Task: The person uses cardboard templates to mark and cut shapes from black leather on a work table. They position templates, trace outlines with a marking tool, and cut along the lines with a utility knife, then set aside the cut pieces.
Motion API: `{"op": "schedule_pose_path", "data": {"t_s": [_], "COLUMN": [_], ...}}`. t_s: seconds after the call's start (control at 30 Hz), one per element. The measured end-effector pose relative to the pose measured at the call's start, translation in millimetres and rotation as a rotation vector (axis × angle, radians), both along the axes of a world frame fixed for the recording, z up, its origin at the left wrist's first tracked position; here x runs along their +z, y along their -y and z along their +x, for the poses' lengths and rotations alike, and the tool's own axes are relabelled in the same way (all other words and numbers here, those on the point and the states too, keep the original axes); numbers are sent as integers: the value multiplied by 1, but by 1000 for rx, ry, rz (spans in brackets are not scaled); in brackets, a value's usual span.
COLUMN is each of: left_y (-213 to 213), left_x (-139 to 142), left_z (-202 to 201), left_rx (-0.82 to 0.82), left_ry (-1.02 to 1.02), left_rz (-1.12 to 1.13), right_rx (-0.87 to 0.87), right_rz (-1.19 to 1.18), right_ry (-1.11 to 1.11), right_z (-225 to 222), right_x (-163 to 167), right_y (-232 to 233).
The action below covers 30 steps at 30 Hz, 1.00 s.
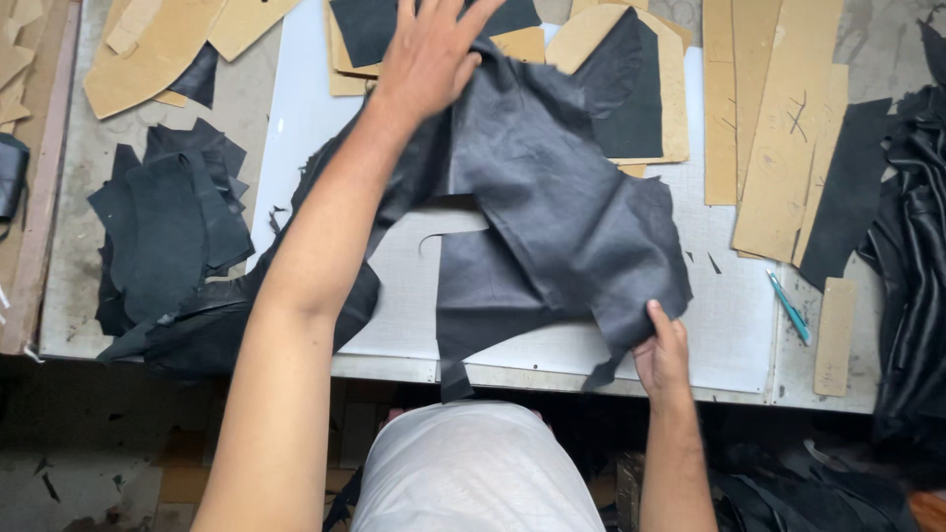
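Head view: left hand point(431, 54) grips black leather sheet point(552, 197) near table point(734, 325) far edge; right hand point(662, 355) pinches it at front edge.

Worn grey worktable point(69, 296) – dim, littered floor point(89, 473) below

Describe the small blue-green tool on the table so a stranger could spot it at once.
Start at the white cutting mat in the middle of the table and follow its right edge toward the near side. There, just beyond the right hand, lies a slim pen-shaped tool, set slantwise. It is the only teal thing among tan cardboard patterns and black leather pieces.
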State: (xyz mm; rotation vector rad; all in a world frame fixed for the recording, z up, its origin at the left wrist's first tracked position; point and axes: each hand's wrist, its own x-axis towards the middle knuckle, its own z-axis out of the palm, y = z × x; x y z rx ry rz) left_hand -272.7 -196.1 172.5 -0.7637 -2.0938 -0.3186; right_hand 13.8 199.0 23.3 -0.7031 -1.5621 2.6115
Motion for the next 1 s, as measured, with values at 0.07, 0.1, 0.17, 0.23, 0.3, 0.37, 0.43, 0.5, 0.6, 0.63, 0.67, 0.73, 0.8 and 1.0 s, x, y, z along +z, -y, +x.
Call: {"op": "schedule_pose_path", "data": {"t_s": [0.07, 0.1, 0.17, 0.23, 0.3, 0.37, 0.43, 0.5, 0.6, 0.63, 0.67, 0.73, 0.8, 1.0], "left_y": [-16, -22, -22, -15, -12, -25, -37, -48, -41, -35, -25, -7, 17, 50], "left_x": [-31, -46, -73, -93, -108, -124, -138, -152, -161, -160, -156, -143, -123, -77], "left_z": [32, 56, 112, 165, 208, 237, 251, 257, 263, 268, 275, 279, 285, 194], "left_rx": [-87, -152, -113, 215, 376, 390, 385, 364, 294, 304, 311, 406, 580, 497], "left_ry": [113, 276, 548, 1018, 846, 808, 843, 958, 1216, 1161, 1101, 1138, 1323, 890], "left_rz": [144, 244, 252, 254, 263, 301, 317, 318, 680, 668, 651, 533, 331, 420], "right_rx": [45, 65, 64, 58, 32, 40, 44, 53, 146, 238, 328, 586, 886, 623], "right_rz": [151, 223, 246, 299, 374, 480, 552, 596, 685, 780, 870, 760, 763, 905], "right_ry": [-27, -38, -47, -57, -59, -12, -26, -98, 78, 227, 372, 587, 558, 408], "right_z": [-1, 1, 7, 12, 13, 12, 10, 9, 17, 24, 32, 50, 70, 14], "right_x": [-11, -15, -21, -24, -25, -26, -28, -30, -29, -26, -24, -16, -3, 23], "right_y": [3, 2, 0, 0, 3, 5, 6, 5, 5, 5, 6, 11, 5, -28]}}
